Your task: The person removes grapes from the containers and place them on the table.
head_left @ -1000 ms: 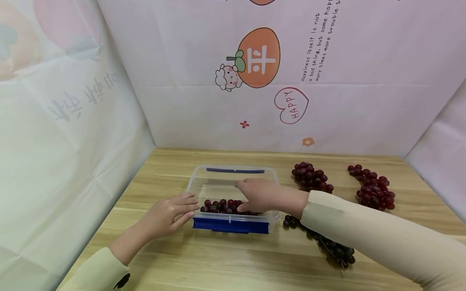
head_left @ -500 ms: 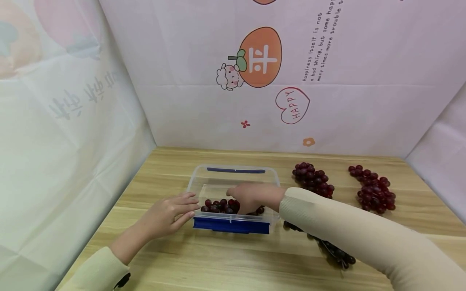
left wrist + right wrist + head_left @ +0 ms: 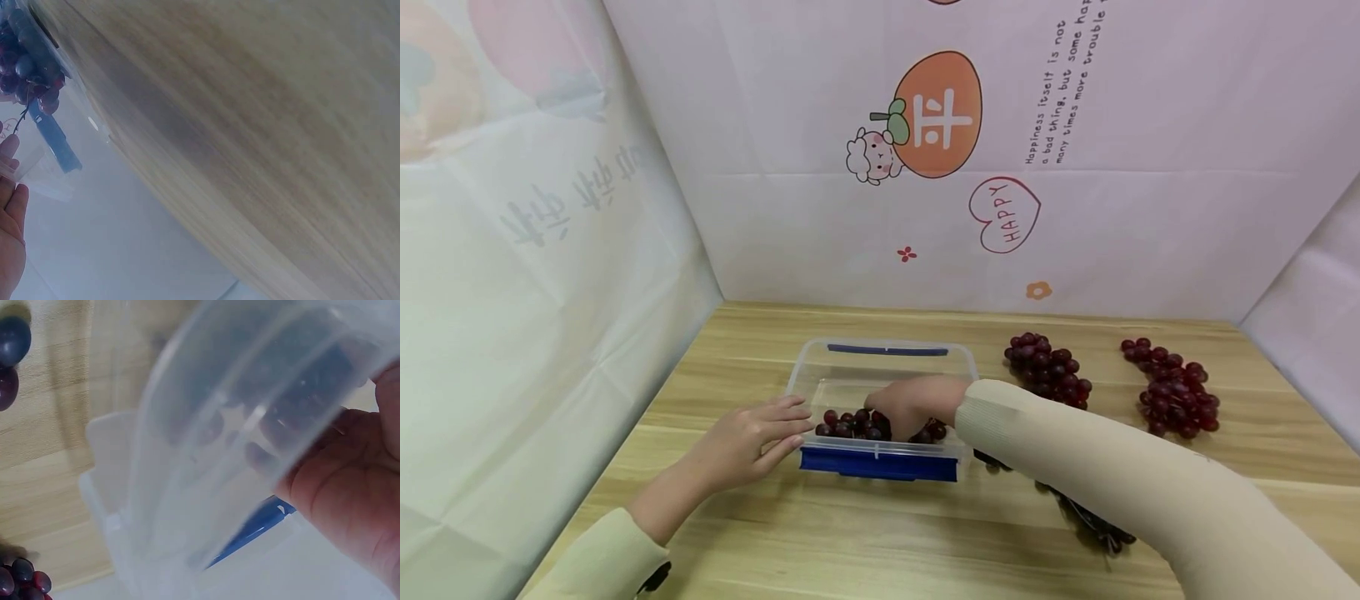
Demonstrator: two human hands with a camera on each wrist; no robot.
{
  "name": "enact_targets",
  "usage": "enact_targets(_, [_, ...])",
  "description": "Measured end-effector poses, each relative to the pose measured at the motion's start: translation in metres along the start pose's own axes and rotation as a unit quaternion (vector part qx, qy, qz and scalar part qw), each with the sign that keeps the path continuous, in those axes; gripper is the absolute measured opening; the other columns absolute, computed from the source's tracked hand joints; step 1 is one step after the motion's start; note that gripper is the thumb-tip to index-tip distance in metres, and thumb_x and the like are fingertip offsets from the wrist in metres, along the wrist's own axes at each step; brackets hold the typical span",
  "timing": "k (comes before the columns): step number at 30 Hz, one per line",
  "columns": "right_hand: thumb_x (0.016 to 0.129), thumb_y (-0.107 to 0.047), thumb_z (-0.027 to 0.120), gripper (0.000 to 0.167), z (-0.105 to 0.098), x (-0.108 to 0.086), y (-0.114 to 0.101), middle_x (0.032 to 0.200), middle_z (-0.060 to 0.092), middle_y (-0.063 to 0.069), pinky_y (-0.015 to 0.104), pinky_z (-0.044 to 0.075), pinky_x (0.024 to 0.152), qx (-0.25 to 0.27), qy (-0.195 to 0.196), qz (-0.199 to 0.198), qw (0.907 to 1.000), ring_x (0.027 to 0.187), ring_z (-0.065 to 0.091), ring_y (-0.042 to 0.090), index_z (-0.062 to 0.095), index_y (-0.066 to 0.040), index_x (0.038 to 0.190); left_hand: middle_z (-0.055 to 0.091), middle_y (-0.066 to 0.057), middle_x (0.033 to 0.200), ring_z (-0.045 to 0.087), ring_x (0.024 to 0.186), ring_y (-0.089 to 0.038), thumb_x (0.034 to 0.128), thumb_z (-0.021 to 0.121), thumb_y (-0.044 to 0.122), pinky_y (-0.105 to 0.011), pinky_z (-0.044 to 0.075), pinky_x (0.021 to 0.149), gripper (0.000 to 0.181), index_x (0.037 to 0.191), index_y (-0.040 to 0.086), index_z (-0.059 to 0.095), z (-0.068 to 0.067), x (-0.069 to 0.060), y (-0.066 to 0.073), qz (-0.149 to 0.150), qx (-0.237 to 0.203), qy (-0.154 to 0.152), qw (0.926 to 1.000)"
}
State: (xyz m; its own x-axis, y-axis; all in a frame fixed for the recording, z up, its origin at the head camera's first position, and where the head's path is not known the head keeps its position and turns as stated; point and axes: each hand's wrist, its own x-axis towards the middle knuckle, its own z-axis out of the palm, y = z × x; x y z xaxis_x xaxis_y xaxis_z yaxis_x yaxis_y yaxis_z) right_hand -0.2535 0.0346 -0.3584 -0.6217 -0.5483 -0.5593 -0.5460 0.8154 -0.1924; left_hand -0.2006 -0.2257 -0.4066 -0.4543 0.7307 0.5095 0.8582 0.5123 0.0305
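Observation:
A clear plastic container [image 3: 880, 451] with blue latches stands on the table, holding a bunch of dark red grapes [image 3: 846, 426] along its near side. My left hand [image 3: 752, 437] rests against the container's left rim with its fingers stretched out. Over the rim and down among the grapes reaches my right hand [image 3: 908, 405], its fingertips hidden by the fruit and the near wall. In the right wrist view, the palm [image 3: 356, 494] shows behind the cloudy wall, and the fingers are blurred. The left wrist view shows grapes [image 3: 25, 65] through the container.
Right of the container lies one red grape bunch [image 3: 1047, 367], and farther right another red bunch [image 3: 1180, 396]. A black grape bunch [image 3: 1097, 529] is partly covered by my right sleeve [image 3: 1075, 458]. Printed white cloth [image 3: 820, 242] walls the wooden table [image 3: 820, 533] at back and sides.
My right hand has moved left and lower into the grapes inside the container, its forearm following. More of the grapes' right end shows now. The left hand has stayed at the rim.

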Motion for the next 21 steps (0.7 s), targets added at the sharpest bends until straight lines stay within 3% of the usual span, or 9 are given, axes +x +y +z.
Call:
enact_targets(2, [0.092,0.001,0.056,0.064,0.0,0.002,0.0,0.149,0.041,0.001,0.026,0.047,0.08,-0.004,-0.002,-0.002,1.0,0.103,0.053,0.012,0.035,-0.014,0.15,0.067,-0.01,0.119,0.06,0.116,-0.032,0.0989,0.057,0.027,-0.046,0.052,0.093,0.029,0.111,0.007,0.074,0.0,0.0,0.0,0.0,0.0,0.0,1.0])
enact_targets(5, [0.094,-0.004,0.056,0.053,0.001,0.005,-0.002,0.136,0.051,0.0,0.027,0.046,0.087,-0.012,-0.002,-0.001,0.9999,0.107,0.051,0.011,0.042,-0.012,0.144,0.067,-0.01,0.119,0.06,0.116,-0.032,0.0986,0.058,0.026,-0.046,0.052,0.093,0.028,0.111,0.007,0.074,0.0,0.0,0.0,-0.001,-0.001,0.0,1.0])
enact_targets(11, [0.097,-0.013,0.057,0.031,-0.001,0.012,-0.002,0.097,0.052,-0.001,0.031,0.04,0.07,-0.017,-0.025,0.009,0.9995,0.083,0.048,0.014,0.049,-0.01,0.126,0.067,-0.011,0.119,0.06,0.115,-0.033,0.0981,0.059,0.024,-0.047,0.052,0.092,0.027,0.11,0.006,0.074,-0.001,0.0,0.001,-0.005,-0.004,-0.002,1.0])
enact_targets(14, [0.097,-0.02,0.059,0.013,-0.001,0.016,-0.001,0.08,0.045,-0.001,0.03,0.038,0.065,-0.014,-0.039,0.01,0.9991,0.069,0.042,0.013,0.054,-0.01,0.102,0.067,-0.011,0.118,0.06,0.115,-0.033,0.0978,0.059,0.024,-0.048,0.052,0.092,0.027,0.11,0.005,0.074,-0.001,0.0,0.001,-0.005,-0.005,-0.001,1.0])
enact_targets(17, [0.097,-0.023,0.06,0.023,-0.001,0.018,0.001,0.07,0.039,-0.001,0.029,0.036,0.06,-0.004,-0.047,0.01,0.9988,0.059,0.033,0.012,0.048,-0.012,0.081,0.068,-0.01,0.118,0.06,0.115,-0.033,0.0978,0.059,0.025,-0.047,0.052,0.092,0.027,0.11,0.006,0.074,0.0,0.0,0.001,-0.004,-0.005,0.001,1.0])
enact_targets(21, [0.096,-0.018,0.059,0.029,-0.002,0.018,0.003,0.066,0.038,-0.002,0.028,0.034,0.057,0.006,-0.049,0.01,0.9987,0.054,0.029,0.011,0.045,-0.013,0.071,0.068,-0.01,0.118,0.06,0.115,-0.033,0.0985,0.058,0.026,-0.047,0.052,0.092,0.028,0.109,0.006,0.074,0.0,0.0,0.001,-0.002,-0.006,0.003,1.0])
